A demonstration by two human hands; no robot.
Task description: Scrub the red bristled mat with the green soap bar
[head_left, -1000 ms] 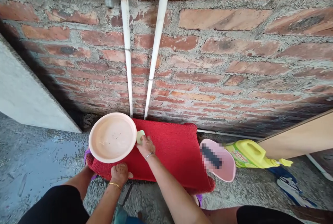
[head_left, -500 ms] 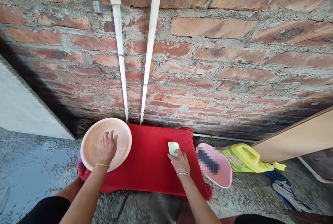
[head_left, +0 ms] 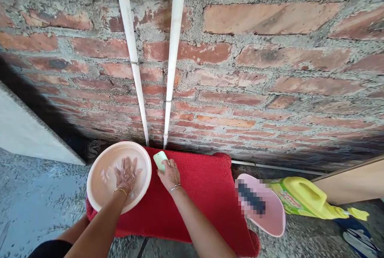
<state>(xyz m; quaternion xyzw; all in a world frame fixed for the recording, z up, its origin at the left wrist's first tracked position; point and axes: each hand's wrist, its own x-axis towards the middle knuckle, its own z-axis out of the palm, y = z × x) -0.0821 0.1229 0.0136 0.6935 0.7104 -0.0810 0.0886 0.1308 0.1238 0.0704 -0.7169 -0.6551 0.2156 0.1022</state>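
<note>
A rough brick wall (head_left: 270,70) fills most of what we see, with two white pipes (head_left: 171,58) running down it to the ground. Below it lies the grey concrete floor (head_left: 36,194), wet and speckled. We kneel before a red mat (head_left: 207,194) spread on that floor against the wall's foot, directly under the pipes. At the mat's right edge a pink scoop (head_left: 270,214) rests, its rim overlapping the mat's corner, and just beyond it a yellow detergent jug (head_left: 306,200) lies on its side.

On the mat's left end sits a round pink basin (head_left: 99,170) holding shallow water. Our left hand (head_left: 126,173) is flat inside it, fingers spread wide and pressed into the water, gripping nothing; a thin gold bangle (head_left: 120,190) circles the wrist.

Our right hand (head_left: 170,175) rests on the mat just beside the basin's right rim, fingers curled around a pale green bar of soap (head_left: 160,160). The soap sticks out past the fingertips toward the wall, close to the basin's edge and near the base of the pipes. A silver bangle (head_left: 174,188) sits on that wrist.
</note>
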